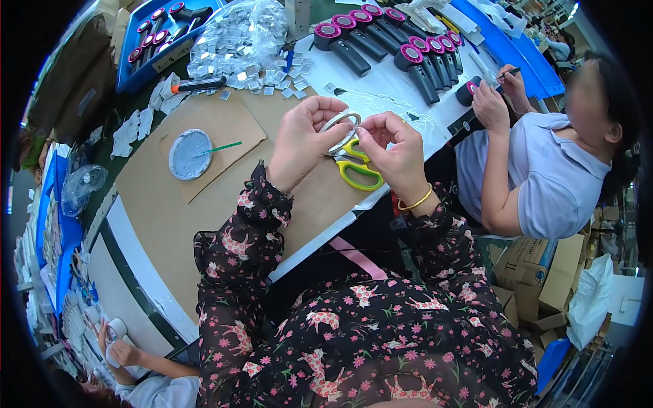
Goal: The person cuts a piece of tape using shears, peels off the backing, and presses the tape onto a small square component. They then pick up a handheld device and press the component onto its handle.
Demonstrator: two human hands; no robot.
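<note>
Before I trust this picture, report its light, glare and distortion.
In the head view, light falls fairly evenly on the left hand and right hand, both reasonably sharp; in the head view, crinkled plastic beyond them shows bright glare; in the head view, the blue tray at upper right appears bowed near the black rim, and clutter by the left rim looks soft.

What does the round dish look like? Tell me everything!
The round dish looks shallow, with a pale rim and bluish-grey, smeary stuff inside; I can't tell what it's made of. It lies flat on brown cardboard, to the left of the left hand. A thin green stick crosses its right edge, one end over the dish, the other poking out. No hand touches it.
</note>
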